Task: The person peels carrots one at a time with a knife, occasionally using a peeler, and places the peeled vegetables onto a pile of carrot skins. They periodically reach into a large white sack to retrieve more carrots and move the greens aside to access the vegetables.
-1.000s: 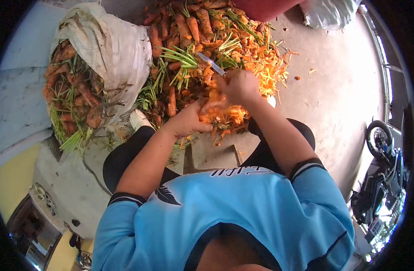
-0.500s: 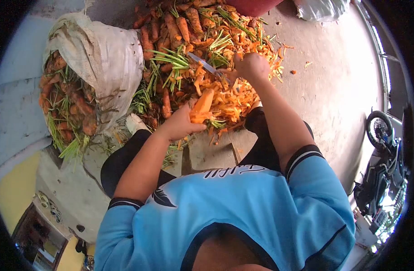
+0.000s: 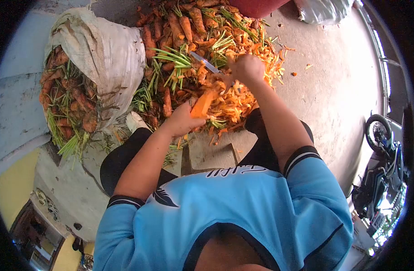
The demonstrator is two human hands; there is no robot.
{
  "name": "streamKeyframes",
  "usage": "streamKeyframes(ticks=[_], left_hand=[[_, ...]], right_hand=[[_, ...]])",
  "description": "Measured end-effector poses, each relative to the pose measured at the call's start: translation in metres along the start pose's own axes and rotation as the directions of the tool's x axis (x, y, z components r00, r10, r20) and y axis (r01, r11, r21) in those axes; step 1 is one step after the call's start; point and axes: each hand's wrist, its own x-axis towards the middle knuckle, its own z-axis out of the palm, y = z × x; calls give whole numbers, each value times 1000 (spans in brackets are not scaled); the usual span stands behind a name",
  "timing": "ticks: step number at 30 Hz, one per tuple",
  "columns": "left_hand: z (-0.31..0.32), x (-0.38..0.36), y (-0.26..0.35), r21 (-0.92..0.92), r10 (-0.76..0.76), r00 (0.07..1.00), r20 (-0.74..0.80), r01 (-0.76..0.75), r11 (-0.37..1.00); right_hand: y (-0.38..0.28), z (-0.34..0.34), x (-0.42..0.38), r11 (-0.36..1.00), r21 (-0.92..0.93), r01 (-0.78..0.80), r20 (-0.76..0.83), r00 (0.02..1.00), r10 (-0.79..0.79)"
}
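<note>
My left hand (image 3: 186, 120) is wrapped round a bright orange peeled carrot (image 3: 204, 104), which points up and to the right. Up and right of it, my right hand (image 3: 247, 68) is closed on a knife (image 3: 204, 61) whose pale blade points up-left above the carrot. Part of the knife near my fingers is blurred. Orange peelings (image 3: 236, 106) lie heaped under and around both hands. Unpeeled carrots (image 3: 175, 29) and green stalks (image 3: 173, 58) cover the pile beyond my left hand.
A white sack (image 3: 119, 58) with carrots spilling from its mouth lies at the left. A red object (image 3: 259, 7) and a pale bag (image 3: 324, 10) are at the top. A motorcycle (image 3: 376, 180) stands at the far right. My bent legs flank a wooden board (image 3: 213, 153).
My right hand has shifted slightly left and down with the knife. My left hand still holds the carrot in nearly the same place, and the view has moved a little.
</note>
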Motion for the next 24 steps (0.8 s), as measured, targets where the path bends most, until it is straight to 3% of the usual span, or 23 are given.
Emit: streamKeyframes(ticks=[3, 6, 9, 10, 11, 13, 14, 17, 20, 22, 23, 24], left_hand=[[-1, 0, -1, 142, 41, 999, -33, -36, 989], [0, 1, -6, 344, 124, 987, -103, -81, 935], [4, 4, -14, 348, 154, 980, -123, -103, 932], [6, 2, -14, 313, 155, 981, -119, -111, 943], [6, 2, -14, 277, 158, 981, -116, -120, 953], [4, 7, -20, 459, 179, 969, -171, -82, 885], [4, 8, -23, 541, 189, 962, -196, -55, 839], [10, 1, -4, 641, 200, 955, -218, -14, 768], [12, -6, 5, 703, 223, 949, -224, -1, 711], [12, -6, 7, 749, 209, 949, -236, 40, 661], [12, -7, 6, 769, 198, 950, -243, 64, 636], [12, -7, 3, 772, 197, 949, -246, 68, 632]], right_hand=[[3, -9, -2, 999, -18, -48, -23, 999, 47], [-15, 3, -28, 977, 41, 209, -23, 978, -208], [0, -7, -1, 996, 13, -86, 82, 993, 85], [11, -16, -3, 997, -23, 71, 47, 996, -70], [6, -14, -7, 998, 10, 54, 43, 998, -55], [-16, -9, -17, 997, 63, 34, 36, 999, -36], [-23, -1, -28, 996, -27, 91, -12, 996, -91], [-6, 5, -6, 1000, -5, 20, 93, 995, -19], [-4, -12, -9, 1000, 8, -1, 80, 997, 0], [-25, -11, -28, 1000, 4, 17, 52, 999, -17], [-23, 7, -28, 985, 3, 172, 28, 985, -172], [-21, 12, -22, 997, 21, 78, 71, 994, -79]])
